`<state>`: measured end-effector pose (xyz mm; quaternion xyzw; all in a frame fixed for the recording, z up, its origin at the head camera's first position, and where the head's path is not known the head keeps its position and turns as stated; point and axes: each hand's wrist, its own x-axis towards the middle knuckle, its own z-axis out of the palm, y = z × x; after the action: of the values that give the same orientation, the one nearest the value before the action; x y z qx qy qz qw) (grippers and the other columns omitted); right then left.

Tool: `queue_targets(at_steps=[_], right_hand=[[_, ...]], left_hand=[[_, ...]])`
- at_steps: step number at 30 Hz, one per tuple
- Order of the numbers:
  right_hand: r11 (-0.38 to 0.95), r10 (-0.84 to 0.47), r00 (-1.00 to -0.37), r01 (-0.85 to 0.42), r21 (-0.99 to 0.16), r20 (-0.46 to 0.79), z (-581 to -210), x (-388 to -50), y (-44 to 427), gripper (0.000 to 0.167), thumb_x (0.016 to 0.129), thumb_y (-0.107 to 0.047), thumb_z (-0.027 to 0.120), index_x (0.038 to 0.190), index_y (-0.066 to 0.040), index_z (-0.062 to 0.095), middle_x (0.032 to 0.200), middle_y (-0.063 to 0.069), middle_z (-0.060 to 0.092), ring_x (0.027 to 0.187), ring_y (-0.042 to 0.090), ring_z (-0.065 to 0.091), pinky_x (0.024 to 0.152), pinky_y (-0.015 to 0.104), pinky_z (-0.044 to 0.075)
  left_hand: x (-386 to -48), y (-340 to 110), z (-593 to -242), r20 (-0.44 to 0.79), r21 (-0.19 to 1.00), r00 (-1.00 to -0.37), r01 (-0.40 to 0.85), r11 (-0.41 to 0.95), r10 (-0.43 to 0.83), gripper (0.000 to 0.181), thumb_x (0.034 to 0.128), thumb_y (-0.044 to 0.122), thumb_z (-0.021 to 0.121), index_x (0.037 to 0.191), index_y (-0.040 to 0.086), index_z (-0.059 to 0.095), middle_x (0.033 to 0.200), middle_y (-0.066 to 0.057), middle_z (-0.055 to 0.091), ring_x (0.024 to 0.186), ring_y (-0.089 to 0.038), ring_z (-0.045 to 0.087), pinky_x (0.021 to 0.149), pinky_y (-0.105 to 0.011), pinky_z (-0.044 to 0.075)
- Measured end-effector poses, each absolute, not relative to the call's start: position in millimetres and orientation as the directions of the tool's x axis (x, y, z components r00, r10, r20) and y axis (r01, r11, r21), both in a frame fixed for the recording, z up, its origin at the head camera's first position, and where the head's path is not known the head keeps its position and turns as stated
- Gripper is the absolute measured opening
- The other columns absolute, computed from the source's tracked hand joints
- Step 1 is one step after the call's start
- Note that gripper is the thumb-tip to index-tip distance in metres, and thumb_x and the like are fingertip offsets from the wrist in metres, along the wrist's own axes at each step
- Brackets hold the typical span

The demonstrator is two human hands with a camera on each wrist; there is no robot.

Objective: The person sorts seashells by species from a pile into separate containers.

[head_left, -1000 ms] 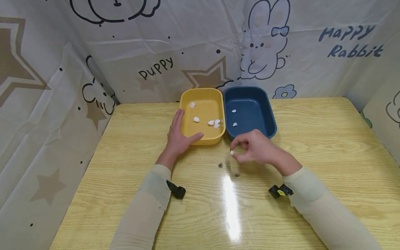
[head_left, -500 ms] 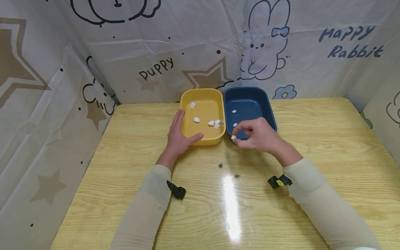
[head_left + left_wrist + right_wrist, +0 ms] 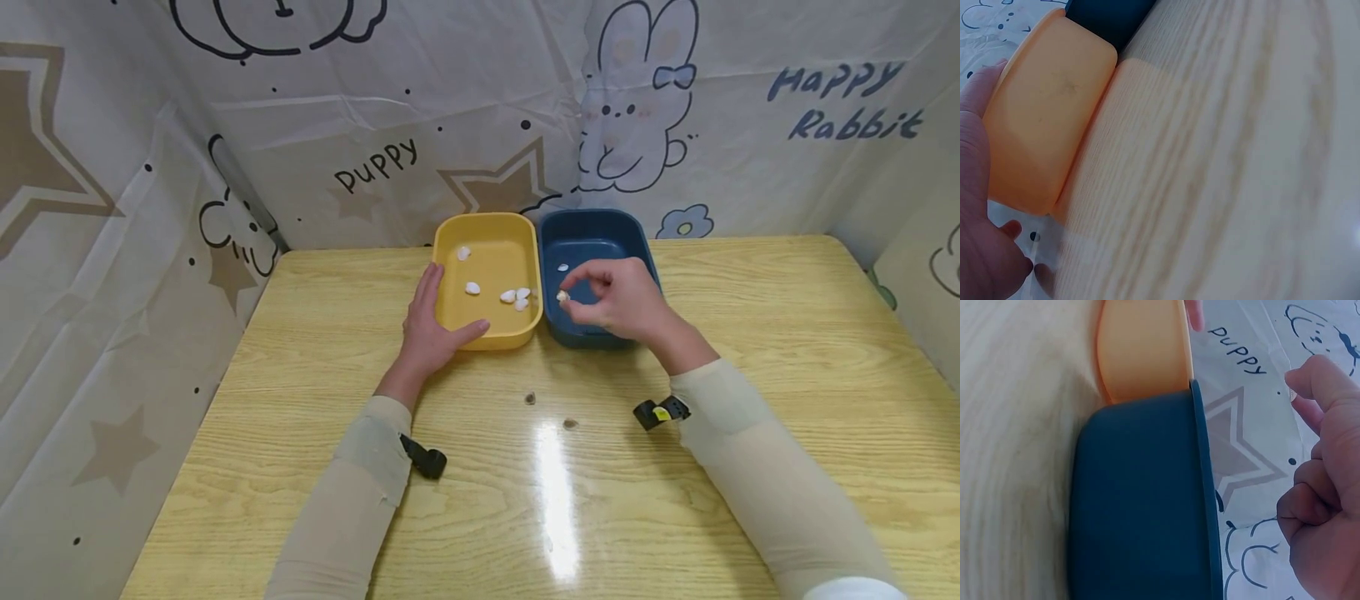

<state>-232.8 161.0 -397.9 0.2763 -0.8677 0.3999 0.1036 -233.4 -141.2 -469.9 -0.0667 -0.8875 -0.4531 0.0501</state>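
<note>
My left hand (image 3: 431, 333) grips the near left corner of the yellow bin (image 3: 491, 340), its thumb over the front rim and its fingers along the left side. Several white shells (image 3: 472, 288) lie in that bin, some clustered near its right wall. Above the blue bin (image 3: 592, 339), my right hand (image 3: 626, 304) pinches a small whitish-tan shell (image 3: 562, 297) between thumb and index finger. One small white shell (image 3: 563, 267) shows inside the blue bin; my hand hides part of the bin. In the right wrist view, the thumb and index finger stand above the blue bin's rim.
Both bins stand side by side at the back edge of the wooden table (image 3: 337, 333), against a printed cloth (image 3: 300, 183). Two small dark spots (image 3: 530, 398) mark the tabletop in front of them. A bright reflection runs toward the near edge.
My right hand has moved away from me, from in front of the blue bin to above it, carrying the pinched shell. It now covers the nearer shell there. My left hand stays put.
</note>
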Motion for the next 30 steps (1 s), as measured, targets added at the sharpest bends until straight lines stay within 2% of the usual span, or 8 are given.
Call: queue_targets(at_steps=[7,16,24,30], right_hand=[[0.576,-0.320,-0.862,-0.507,-0.641,0.394,-395.2,-244.5,159.7,0.014,0.084,-0.017,0.081,0.093,-0.009,0.077,0.054,0.000,0.037,0.050,0.020,0.036,0.056,0.030,0.032],[0.628,-0.204,-0.908,-0.408,-0.663,0.366,-399.4,-259.2,155.8,0.016,0.086,-0.021,0.079,0.097,-0.009,0.076,0.054,0.005,0.040,0.048,0.024,0.039,0.049,0.031,0.027],[0.594,-0.034,-0.949,-0.271,-0.757,0.313,-406.7,-270.7,154.0,0.018,0.087,-0.026,0.078,0.099,-0.013,0.076,0.058,0.007,0.041,0.049,0.025,0.039,0.046,0.031,0.027],[0.587,0.028,-0.956,-0.220,-0.779,0.290,-410.1,-276.0,153.5,0.020,0.088,-0.025,0.077,0.103,-0.012,0.076,0.060,0.009,0.042,0.051,0.026,0.041,0.045,0.030,0.027]], left_hand=[[-233.4,-141.2,-470.3,0.149,0.800,-0.986,0.166,0.576,0.076,0.111,0.0770,0.051,0.082,0.162,0.022,0.016,0.165,0.012,0.007,0.149,-0.021,0.012,0.114,-0.056,0.011],[-232.3,-141.3,-469.9,0.143,0.806,-0.987,0.159,0.570,0.074,0.111,0.0774,0.050,0.082,0.162,0.023,0.016,0.165,0.012,0.007,0.149,-0.022,0.011,0.113,-0.057,0.010],[-232.1,-141.2,-469.5,0.137,0.806,-0.988,0.152,0.571,0.069,0.110,0.0778,0.050,0.082,0.162,0.025,0.015,0.165,0.013,0.007,0.149,-0.020,0.010,0.113,-0.057,0.009],[-232.0,-141.0,-469.4,0.144,0.808,-0.987,0.159,0.567,0.072,0.111,0.0773,0.050,0.082,0.162,0.022,0.016,0.165,0.013,0.007,0.149,-0.020,0.010,0.113,-0.058,0.009]])
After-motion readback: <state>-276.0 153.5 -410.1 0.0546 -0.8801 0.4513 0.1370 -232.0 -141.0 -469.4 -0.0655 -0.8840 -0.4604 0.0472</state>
